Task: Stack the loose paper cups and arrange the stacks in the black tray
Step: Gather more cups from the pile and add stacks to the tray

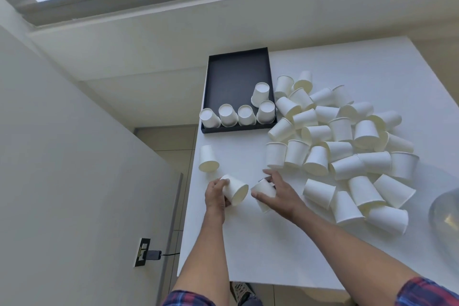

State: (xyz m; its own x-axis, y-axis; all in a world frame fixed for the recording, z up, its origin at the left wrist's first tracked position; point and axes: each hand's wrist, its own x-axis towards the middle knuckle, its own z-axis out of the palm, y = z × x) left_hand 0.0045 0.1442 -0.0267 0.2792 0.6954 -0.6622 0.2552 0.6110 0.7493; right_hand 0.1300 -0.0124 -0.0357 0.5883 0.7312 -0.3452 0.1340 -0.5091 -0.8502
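A black tray [233, 74] lies at the far left of the white table and holds several upside-down white cup stacks [244, 114] along its near edge. A big heap of loose white paper cups [347, 146] covers the table's right half. My left hand [214, 196] grips one cup [236, 190] on its side, mouth pointing right. My right hand [278, 194] holds another cup [263, 187], its base turned toward the first cup's mouth. A small gap separates the two cups. One single cup [208, 159] stands apart near the left edge.
The white table [248, 251] ends close to my left hand, with floor and a white wall beyond. A grey rounded object [445, 211] sits at the right edge. A wall socket with a plugged cable [149, 253] is low on the left.
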